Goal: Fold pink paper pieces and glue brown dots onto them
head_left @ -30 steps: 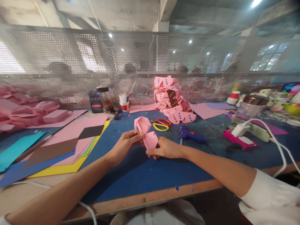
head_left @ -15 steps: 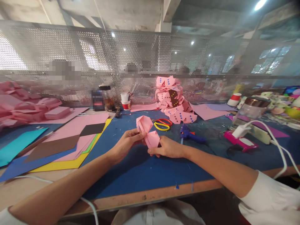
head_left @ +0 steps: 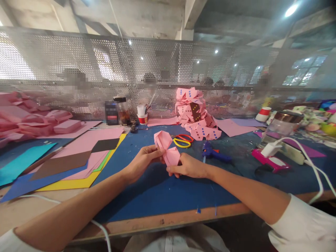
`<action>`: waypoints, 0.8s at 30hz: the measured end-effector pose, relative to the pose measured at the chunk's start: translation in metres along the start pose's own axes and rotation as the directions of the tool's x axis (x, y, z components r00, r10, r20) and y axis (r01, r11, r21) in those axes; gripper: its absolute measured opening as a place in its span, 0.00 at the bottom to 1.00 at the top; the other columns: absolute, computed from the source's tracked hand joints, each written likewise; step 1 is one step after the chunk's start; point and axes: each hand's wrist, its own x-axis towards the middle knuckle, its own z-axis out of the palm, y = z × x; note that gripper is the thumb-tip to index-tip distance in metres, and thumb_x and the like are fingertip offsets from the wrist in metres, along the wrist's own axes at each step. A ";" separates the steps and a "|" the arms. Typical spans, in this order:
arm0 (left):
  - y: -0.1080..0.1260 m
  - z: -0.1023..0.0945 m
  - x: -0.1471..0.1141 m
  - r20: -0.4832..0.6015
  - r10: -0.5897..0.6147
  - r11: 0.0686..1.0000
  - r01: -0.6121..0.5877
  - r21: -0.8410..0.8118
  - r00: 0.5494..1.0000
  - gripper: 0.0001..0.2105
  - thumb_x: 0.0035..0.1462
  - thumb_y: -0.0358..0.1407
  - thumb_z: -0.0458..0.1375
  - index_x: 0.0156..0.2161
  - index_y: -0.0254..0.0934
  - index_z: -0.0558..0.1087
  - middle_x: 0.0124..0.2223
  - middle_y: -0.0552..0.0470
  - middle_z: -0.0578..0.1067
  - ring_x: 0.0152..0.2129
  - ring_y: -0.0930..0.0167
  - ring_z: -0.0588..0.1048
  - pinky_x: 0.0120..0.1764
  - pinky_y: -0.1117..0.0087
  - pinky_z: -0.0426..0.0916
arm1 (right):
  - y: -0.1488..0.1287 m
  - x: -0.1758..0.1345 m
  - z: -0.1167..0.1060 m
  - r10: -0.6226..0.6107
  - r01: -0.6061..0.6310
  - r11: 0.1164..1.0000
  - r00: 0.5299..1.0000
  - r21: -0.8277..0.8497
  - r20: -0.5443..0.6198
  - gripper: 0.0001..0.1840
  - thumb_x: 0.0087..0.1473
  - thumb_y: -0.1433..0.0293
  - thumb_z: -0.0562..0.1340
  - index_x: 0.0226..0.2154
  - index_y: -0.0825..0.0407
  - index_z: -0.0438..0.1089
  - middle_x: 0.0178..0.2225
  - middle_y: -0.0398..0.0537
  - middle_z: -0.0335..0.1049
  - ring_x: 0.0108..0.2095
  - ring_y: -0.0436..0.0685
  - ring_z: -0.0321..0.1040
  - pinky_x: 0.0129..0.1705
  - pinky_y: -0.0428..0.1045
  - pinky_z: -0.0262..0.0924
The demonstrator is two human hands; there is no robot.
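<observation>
Between my hands, above the blue table mat (head_left: 157,199), is a folded pink paper bow (head_left: 172,156) with two cupped lobes and a narrow middle. My left hand (head_left: 149,157) pinches it near that middle, thumb on top. My right hand (head_left: 185,165) is closed on the lower lobe, its fingers partly hidden behind the paper. Just beyond the bow lie scissors (head_left: 183,140) with red and yellow handles. To the right of them a blue glue gun (head_left: 216,154) rests on the mat.
Coloured sheets (head_left: 63,164) and a pink paper heap (head_left: 34,117) lie left. Dotted pink pieces (head_left: 198,115) are stacked at the back, before a perforated metal screen (head_left: 162,63). A glass jar (head_left: 282,129) and a pink device (head_left: 273,161) with white cables stand right.
The whole view has shifted slightly. Both hands keep the same grip on the pink paper bow, and nothing on the table has visibly moved.
</observation>
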 end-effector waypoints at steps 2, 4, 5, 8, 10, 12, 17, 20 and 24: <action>0.000 0.000 0.000 0.002 0.004 1.000 -0.004 -0.001 1.000 0.13 0.59 0.42 0.59 0.32 0.33 0.76 0.32 0.46 0.79 0.28 0.67 0.77 0.41 0.64 0.69 | 0.000 0.000 0.000 0.001 -0.001 1.000 1.000 -0.001 0.000 0.24 0.57 0.51 0.60 0.30 0.57 0.74 0.21 0.42 0.67 0.23 0.48 0.63 0.27 0.43 0.57; -0.001 -0.001 0.000 -0.002 0.006 1.000 -0.006 -0.003 1.000 0.13 0.59 0.42 0.59 0.32 0.33 0.76 0.32 0.45 0.79 0.28 0.67 0.76 0.41 0.64 0.69 | 0.001 0.001 0.000 0.001 -0.001 1.000 1.000 0.004 0.001 0.24 0.57 0.51 0.60 0.30 0.57 0.74 0.21 0.42 0.68 0.23 0.48 0.63 0.28 0.43 0.57; -0.001 -0.001 0.000 -0.005 0.007 1.000 -0.007 -0.004 1.000 0.13 0.59 0.42 0.59 0.32 0.33 0.76 0.32 0.45 0.79 0.28 0.67 0.76 0.40 0.64 0.69 | 0.000 0.001 0.000 0.001 -0.001 1.000 1.000 0.001 0.000 0.24 0.57 0.51 0.60 0.30 0.57 0.75 0.22 0.42 0.68 0.23 0.48 0.63 0.28 0.44 0.57; -0.003 -0.002 0.001 -0.015 0.004 1.000 -0.004 -0.007 1.000 0.12 0.59 0.41 0.60 0.31 0.33 0.76 0.32 0.46 0.78 0.29 0.67 0.76 0.41 0.65 0.69 | -0.001 0.000 0.000 -0.005 0.004 0.999 1.000 -0.035 -0.012 0.23 0.57 0.52 0.60 0.29 0.56 0.74 0.21 0.42 0.67 0.23 0.48 0.63 0.29 0.44 0.57; -0.003 -0.002 0.001 -0.026 -0.001 1.000 0.000 -0.012 1.000 0.12 0.58 0.41 0.61 0.31 0.33 0.76 0.32 0.47 0.78 0.29 0.68 0.75 0.40 0.66 0.69 | -0.002 -0.001 0.000 -0.009 0.008 0.999 1.000 -0.052 -0.019 0.22 0.57 0.53 0.61 0.28 0.56 0.74 0.20 0.41 0.67 0.23 0.48 0.63 0.29 0.44 0.57; -0.004 -0.001 0.001 -0.030 -0.003 1.000 0.002 -0.015 1.000 0.11 0.57 0.41 0.62 0.31 0.33 0.76 0.32 0.47 0.78 0.29 0.68 0.75 0.40 0.66 0.69 | -0.002 -0.001 0.000 -0.009 0.008 0.999 1.000 -0.049 -0.021 0.22 0.57 0.54 0.61 0.28 0.56 0.73 0.20 0.41 0.66 0.22 0.48 0.62 0.29 0.44 0.57; -0.003 -0.002 0.002 -0.025 0.001 1.000 -0.001 -0.007 1.000 0.12 0.59 0.41 0.60 0.30 0.33 0.75 0.31 0.48 0.78 0.29 0.69 0.75 0.40 0.66 0.69 | -0.002 -0.001 0.000 -0.007 0.007 1.000 1.000 -0.008 -0.012 0.23 0.57 0.52 0.60 0.29 0.56 0.74 0.21 0.42 0.67 0.23 0.48 0.63 0.28 0.43 0.57; -0.003 -0.005 0.003 -0.053 -0.002 1.000 0.002 -0.002 0.999 0.13 0.59 0.42 0.60 0.30 0.33 0.75 0.32 0.47 0.78 0.28 0.69 0.76 0.41 0.65 0.69 | -0.003 0.000 0.000 -0.006 0.007 0.999 1.000 0.048 -0.007 0.25 0.58 0.50 0.59 0.32 0.57 0.75 0.22 0.43 0.69 0.24 0.48 0.64 0.29 0.43 0.58; -0.006 -0.010 0.005 -0.079 0.021 1.000 -0.022 -0.014 0.997 0.13 0.60 0.41 0.59 0.32 0.32 0.75 0.31 0.47 0.78 0.27 0.70 0.76 0.40 0.65 0.70 | -0.002 0.002 0.000 -0.028 0.034 0.993 0.998 0.113 -0.054 0.27 0.60 0.50 0.57 0.34 0.58 0.74 0.24 0.44 0.69 0.24 0.47 0.64 0.29 0.43 0.59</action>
